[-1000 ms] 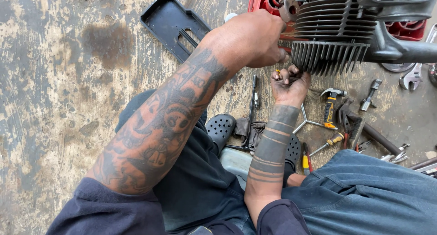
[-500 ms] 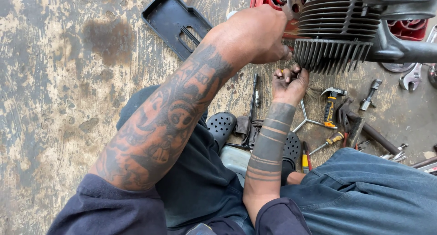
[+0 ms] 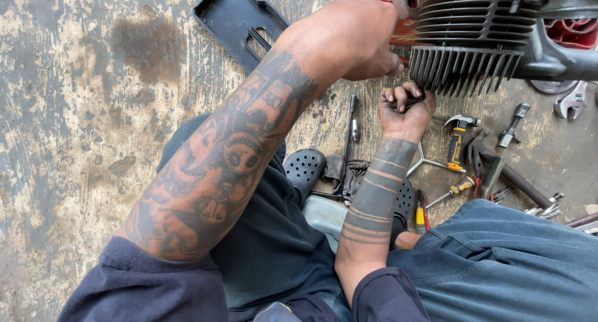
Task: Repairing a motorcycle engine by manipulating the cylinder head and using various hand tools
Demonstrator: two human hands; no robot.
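While the person sits on the floor, dark trousers and blue jeans fill the near edge, both tattooed forearms reaching up and away. Right hand [image 3: 406,110] sits just under the finned engine cylinder [image 3: 467,41], fingers [image 3: 398,96] curled tight toward the palm; something small may be pinched there, cannot tell what. Left hand [image 3: 349,38] is higher, fingers wrapped in at the near-left edge of the fins, pressed against the metal; whatever it grips is hidden behind the knuckles.

My read: they're working a fastener at the cylinder base. Best to keep the upper hand bracing the cylinder, and feed from below square to the fins, not at an angle.

Beyond and right of the lower fingers: small hammer [image 3: 460,135], three-way wrench [image 3: 427,163], yellow-handled screwdriver [image 3: 458,188], spanner [image 3: 572,104]. Left of the upper fingers lies a black plastic cover [image 3: 233,16]. Concrete floor [image 3: 81,110] is stained, worn, oil-marked.
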